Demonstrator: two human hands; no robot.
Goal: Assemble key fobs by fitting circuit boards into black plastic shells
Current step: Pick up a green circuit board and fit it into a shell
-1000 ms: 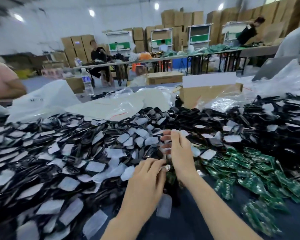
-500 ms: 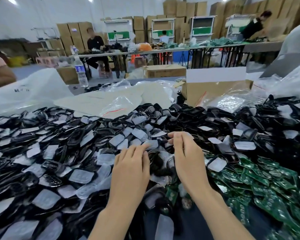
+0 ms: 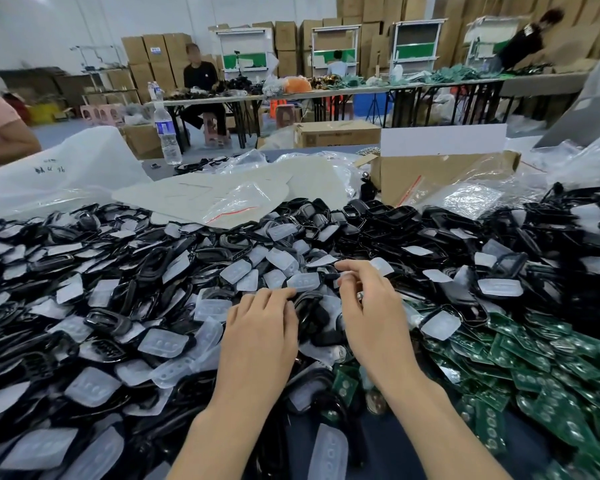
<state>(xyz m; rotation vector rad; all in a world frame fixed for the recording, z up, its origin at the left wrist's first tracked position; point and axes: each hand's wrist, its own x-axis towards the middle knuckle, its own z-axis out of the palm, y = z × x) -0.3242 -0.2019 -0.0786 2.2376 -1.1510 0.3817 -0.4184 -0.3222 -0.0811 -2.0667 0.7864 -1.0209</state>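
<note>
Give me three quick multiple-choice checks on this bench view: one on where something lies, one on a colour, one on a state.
1. Where does the pile of circuit boards lie relative to the hands?
A. To the person's right
B. To the person's left
C. Behind the cardboard box

2. What colour are the circuit boards?
A. Blue
B. Green
C. Red

3. How is the water bottle standing?
A. Lying on its side
B. Upside down
C. Upright

Answers:
1. A: the boards spread out to the right of the right hand, while black shells and clear pads fill the side by the left hand.
2. B: every board in the pile shows green.
3. C: the bottle stands with its cap on top at the table's far edge.
</note>
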